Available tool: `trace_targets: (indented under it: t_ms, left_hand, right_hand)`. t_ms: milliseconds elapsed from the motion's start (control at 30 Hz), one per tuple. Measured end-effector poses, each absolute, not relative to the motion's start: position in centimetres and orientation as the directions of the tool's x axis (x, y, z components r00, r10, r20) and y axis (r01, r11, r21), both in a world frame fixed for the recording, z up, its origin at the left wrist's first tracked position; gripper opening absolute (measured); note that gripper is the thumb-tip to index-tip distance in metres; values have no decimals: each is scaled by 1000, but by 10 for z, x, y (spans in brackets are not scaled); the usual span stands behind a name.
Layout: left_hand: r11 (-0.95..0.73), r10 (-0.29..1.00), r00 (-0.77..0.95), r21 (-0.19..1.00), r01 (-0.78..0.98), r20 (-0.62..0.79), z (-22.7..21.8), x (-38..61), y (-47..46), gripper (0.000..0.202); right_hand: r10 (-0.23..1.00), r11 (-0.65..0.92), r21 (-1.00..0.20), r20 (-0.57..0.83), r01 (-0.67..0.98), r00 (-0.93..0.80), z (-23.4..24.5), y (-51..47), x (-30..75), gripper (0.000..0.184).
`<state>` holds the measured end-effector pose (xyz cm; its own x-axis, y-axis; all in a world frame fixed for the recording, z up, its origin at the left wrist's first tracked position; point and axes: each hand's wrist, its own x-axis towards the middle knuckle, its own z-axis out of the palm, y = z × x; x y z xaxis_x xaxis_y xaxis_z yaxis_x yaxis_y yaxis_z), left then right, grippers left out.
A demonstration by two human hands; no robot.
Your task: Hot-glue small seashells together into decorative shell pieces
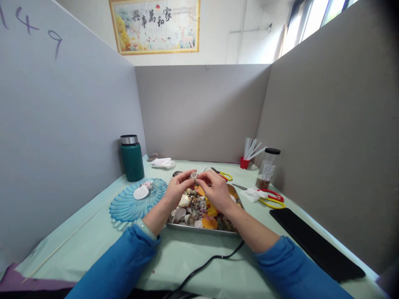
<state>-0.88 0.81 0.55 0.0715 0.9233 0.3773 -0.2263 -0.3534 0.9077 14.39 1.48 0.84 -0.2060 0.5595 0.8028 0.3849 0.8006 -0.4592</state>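
Above the far part of a metal tray (202,229), my left hand (181,185) and my right hand (216,191) meet at the fingertips. Between them they pinch a small pale shell (193,175) with a round, ring-like rim. Fingers of both hands are closed around it, and part of it is hidden. Under the hands, the tray is filled with mixed seashells (195,211), some white, some brown, and several orange-yellow pieces (210,222). To the left lies a blue fluted glass plate (123,207) bearing a flat white shell (141,192) and a small speckled cluster.
A green flask (132,162) stands at the left wall. To the right are yellow-red scissors (272,202), crumpled tissue (254,194), a lidded jar (267,168), a red cup of white sticks (245,162) and a long black slab (314,243). A black cable (205,263) crosses the front.
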Motion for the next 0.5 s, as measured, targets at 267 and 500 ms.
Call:
trace_targets:
  t_ms: [267, 500]
  left_hand:
    - [-368, 920, 57, 904, -217, 388, 5, -9, 9, 36]
    - [-380, 916, 65, 907, -180, 396, 5, -10, 9, 41]
  right_hand:
    - [554, 803, -448, 804, 394, -217, 7, 14, 144, 5]
    - [547, 802, -436, 811, 408, -210, 7, 14, 144, 7]
